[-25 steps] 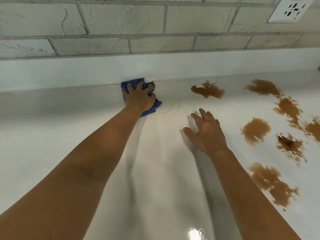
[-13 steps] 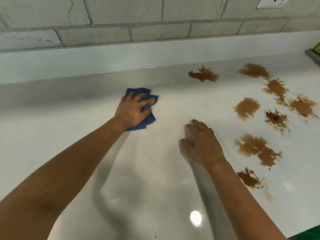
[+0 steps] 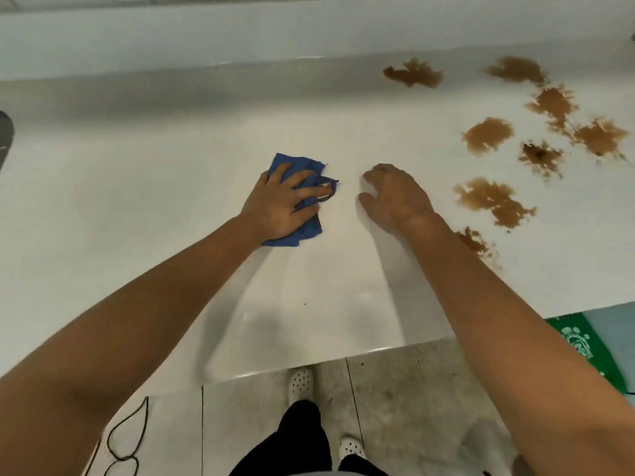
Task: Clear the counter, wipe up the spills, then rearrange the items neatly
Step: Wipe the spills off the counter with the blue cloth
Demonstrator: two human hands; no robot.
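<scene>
My left hand [image 3: 283, 202] presses flat on a crumpled blue cloth [image 3: 290, 166] in the middle of the white counter [image 3: 137, 207]. The cloth sticks out beyond my fingers and under my palm. My right hand [image 3: 395, 195] rests on the counter just to the right of the cloth, fingers curled down and holding nothing. Several brown spills spread over the right part of the counter, the nearest [image 3: 491, 201] just right of my right hand, others [image 3: 412, 73] near the back ledge.
A white raised ledge [image 3: 240, 32] runs along the back of the counter. The counter's front edge [image 3: 309, 364] lies below my arms, with a tiled floor, my white shoes [image 3: 300, 381] and a black cable [image 3: 127, 431] beyond it. A green mat [image 3: 580, 341] lies at the right.
My left hand has dragged the blue cloth from the back ledge toward me across the counter. My right hand has stayed beside it, and the view has tilted down to show the floor.
</scene>
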